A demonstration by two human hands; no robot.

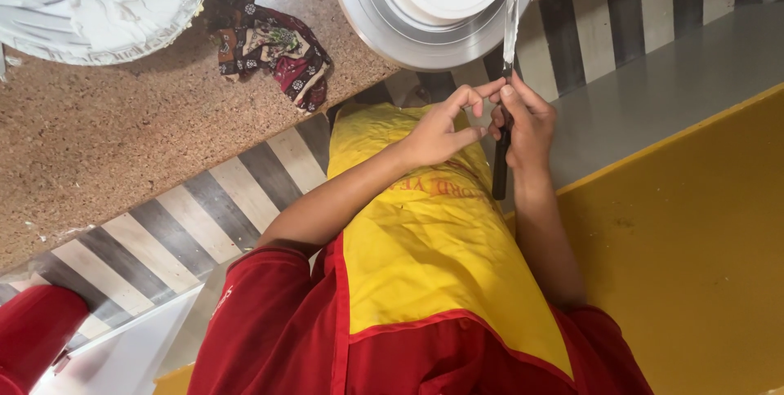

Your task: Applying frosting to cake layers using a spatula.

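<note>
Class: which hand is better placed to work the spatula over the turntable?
Likely the right hand: it grips the spatula by its black handle; the left hand only fingers the blade base near the turntable.
</note>
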